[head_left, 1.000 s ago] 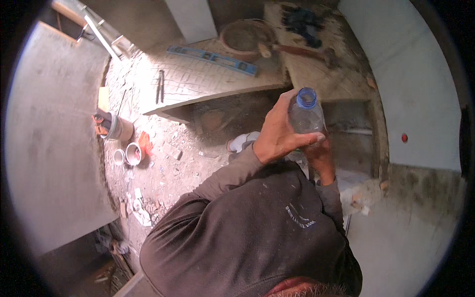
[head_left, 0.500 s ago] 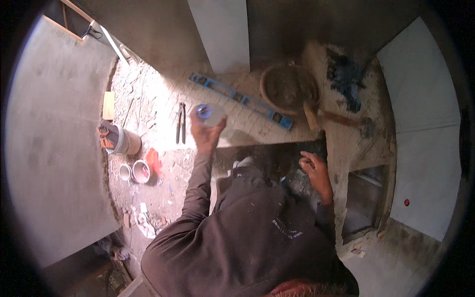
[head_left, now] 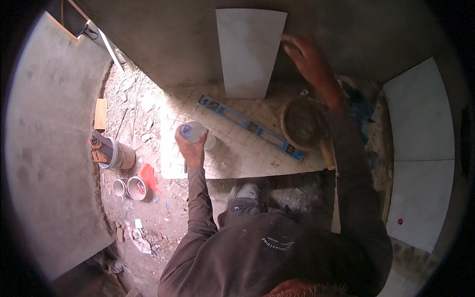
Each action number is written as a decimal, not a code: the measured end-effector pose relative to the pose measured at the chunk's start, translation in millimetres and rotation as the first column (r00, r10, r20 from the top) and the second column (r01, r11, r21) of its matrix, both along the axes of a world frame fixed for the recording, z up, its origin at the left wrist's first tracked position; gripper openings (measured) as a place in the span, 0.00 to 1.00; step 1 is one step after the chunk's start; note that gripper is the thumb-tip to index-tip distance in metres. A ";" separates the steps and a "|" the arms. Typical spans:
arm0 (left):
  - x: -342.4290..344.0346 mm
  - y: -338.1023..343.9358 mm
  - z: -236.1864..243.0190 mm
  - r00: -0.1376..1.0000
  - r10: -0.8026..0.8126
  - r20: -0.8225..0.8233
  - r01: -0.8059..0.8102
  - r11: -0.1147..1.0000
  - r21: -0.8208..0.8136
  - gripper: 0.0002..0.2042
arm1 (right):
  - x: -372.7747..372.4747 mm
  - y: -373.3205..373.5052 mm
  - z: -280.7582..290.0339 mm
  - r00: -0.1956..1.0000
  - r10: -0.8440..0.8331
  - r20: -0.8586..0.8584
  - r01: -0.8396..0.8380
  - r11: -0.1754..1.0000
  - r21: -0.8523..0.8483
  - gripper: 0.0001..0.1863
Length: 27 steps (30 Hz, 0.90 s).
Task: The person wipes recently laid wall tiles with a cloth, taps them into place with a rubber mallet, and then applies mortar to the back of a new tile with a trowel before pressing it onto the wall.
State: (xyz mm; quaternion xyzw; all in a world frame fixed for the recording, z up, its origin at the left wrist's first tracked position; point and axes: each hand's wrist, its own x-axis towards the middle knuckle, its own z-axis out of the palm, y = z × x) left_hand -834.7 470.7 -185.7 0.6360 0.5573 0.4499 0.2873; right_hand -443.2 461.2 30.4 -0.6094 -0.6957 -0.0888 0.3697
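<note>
left grip (head_left: 190, 148) holding bottle (head_left: 198, 133), level (head_left: 252, 127) beside

Clear blue-capped plastic bottle (head_left: 197, 134), tilted, held.

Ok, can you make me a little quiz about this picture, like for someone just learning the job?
1. True or false: the left hand holds a clear plastic bottle with a blue cap.
2. What lies nearest the round bowl? A) the blue spirit level B) the orange-handled bucket C) the wooden block
3. Fill in: the right hand is raised beside the pale ____ leaning on the wall.

Key: 1 true. 2 A. 3 tile.
</note>
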 end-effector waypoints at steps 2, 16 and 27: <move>1.2 -4.8 5.2 0.995 -0.101 0.014 0.101 0.995 -0.017 0.42 | 4.2 65.5 10.6 0.980 -0.079 0.180 0.072 0.996 0.047 0.20; -15.3 -8.3 20.5 0.973 -0.230 -0.015 0.229 0.973 -0.037 0.45 | -7.1 129.3 1.7 0.966 -0.008 0.257 0.039 0.992 -0.116 0.25; -46.3 -58.4 -18.6 0.977 -0.154 -0.151 0.137 0.984 -0.113 0.52 | -7.6 49.0 61.0 0.981 -0.054 -0.188 0.045 0.998 -0.050 0.20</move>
